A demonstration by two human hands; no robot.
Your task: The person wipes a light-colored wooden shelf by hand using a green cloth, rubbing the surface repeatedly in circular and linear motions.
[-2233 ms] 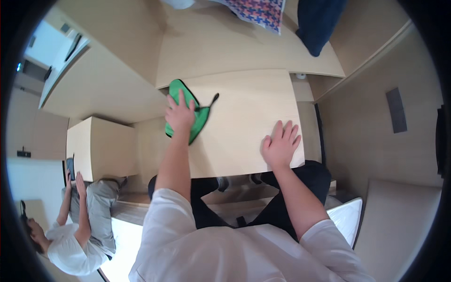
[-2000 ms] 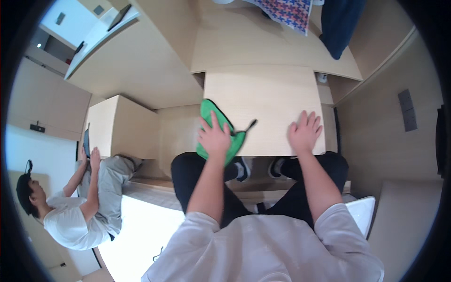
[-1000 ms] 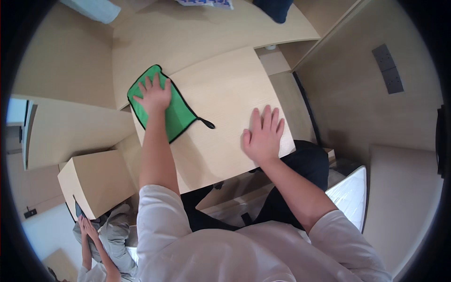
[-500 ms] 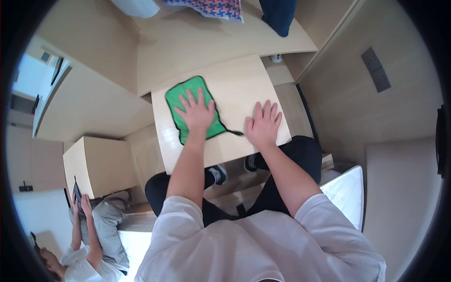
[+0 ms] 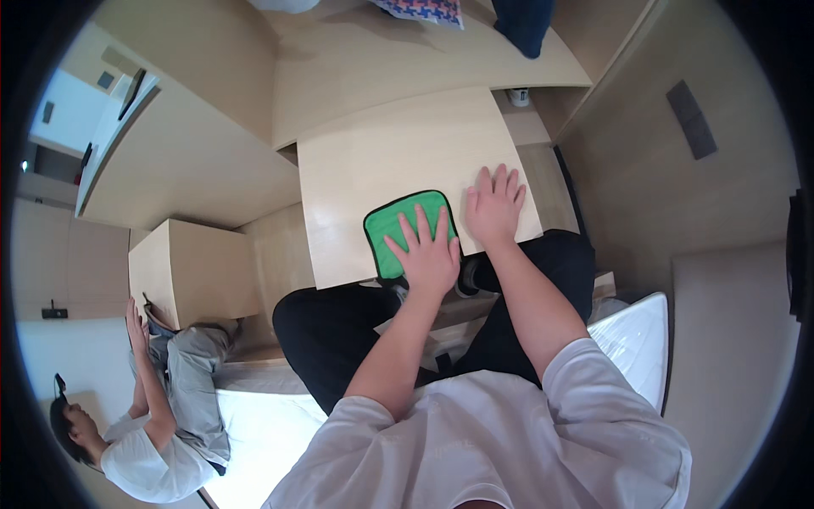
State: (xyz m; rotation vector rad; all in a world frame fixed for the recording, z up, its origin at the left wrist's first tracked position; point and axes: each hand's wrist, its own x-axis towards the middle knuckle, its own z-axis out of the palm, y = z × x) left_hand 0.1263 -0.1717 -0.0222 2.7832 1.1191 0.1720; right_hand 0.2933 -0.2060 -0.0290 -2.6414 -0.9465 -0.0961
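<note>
Green cloth (image 5: 388, 227) is held flat under splayed left hand (image 5: 431, 257), nothing gripped; table (image 5: 377, 161) is touched by spread right hand (image 5: 494, 210); pressure should be applied evenly across cloth

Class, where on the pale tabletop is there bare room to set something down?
The widest bare patch of the tabletop lies between the green cloth and the far edge. Another lies between the cloth and the left edge. The near right part is crowded: the left hand lies on the cloth, the right hand beside it.
</note>
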